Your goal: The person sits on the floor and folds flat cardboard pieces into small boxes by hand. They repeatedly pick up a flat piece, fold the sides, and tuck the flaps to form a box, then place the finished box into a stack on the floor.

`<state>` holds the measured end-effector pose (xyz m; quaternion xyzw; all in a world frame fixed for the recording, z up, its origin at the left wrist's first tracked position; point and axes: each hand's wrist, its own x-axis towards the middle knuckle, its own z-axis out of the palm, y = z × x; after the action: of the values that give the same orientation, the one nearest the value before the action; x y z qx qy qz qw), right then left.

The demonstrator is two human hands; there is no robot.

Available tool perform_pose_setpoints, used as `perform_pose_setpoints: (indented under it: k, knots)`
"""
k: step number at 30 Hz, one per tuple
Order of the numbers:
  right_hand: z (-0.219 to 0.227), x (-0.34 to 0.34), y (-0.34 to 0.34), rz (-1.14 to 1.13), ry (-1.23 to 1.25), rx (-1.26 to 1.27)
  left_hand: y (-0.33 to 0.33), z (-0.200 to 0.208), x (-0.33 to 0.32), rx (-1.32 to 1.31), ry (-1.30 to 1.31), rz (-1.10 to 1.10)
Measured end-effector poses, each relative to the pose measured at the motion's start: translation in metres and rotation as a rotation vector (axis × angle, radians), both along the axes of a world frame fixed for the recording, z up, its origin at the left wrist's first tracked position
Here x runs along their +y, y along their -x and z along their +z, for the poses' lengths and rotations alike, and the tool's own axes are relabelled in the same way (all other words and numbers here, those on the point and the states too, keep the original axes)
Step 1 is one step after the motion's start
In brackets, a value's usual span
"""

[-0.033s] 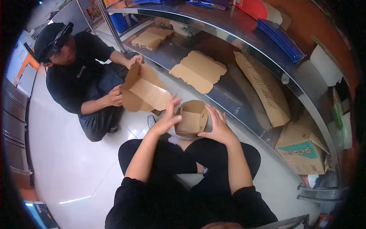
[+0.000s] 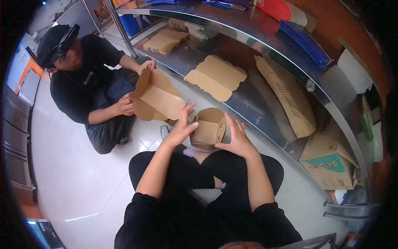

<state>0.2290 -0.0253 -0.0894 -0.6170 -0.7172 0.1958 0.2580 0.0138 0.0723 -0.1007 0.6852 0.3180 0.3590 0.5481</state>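
An open-topped brown cardboard food box (image 2: 207,130) stands between my hands, low in front of my crossed legs. Several layered edges at its front suggest nested boxes. My left hand (image 2: 180,129) is at its left side, fingers spread, thumb tip against the rim. Round the right wall goes my right hand (image 2: 237,139), its thumb at the front corner and its fingers along the outside. To my left a seated person's hands (image 2: 126,103) hold a partly folded cardboard blank (image 2: 159,99), close to my left fingertips.
A flat cardboard blank (image 2: 216,78) lies on the metal lower shelf (image 2: 248,99), with more blanks (image 2: 166,41) farther back. A long cardboard piece (image 2: 286,97) and an open carton (image 2: 327,164) lie to the right. Blue flat packs (image 2: 304,43) rest above.
My left hand has shifted slightly, bringing its thumb onto the box's left rim. The other person's cardboard blank has tilted a little to the left.
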Motion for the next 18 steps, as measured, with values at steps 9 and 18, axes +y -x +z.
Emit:
perform_pose_setpoints:
  k: [9,18]
  knots:
    - [-0.020,0.013,0.031,-0.165,-0.132,0.313,-0.004,-0.009,0.005,0.138,-0.213,-0.157]
    - [-0.015,0.012,0.039,-0.176,-0.142,0.143,-0.021,0.000,-0.015,0.169,-0.090,0.159]
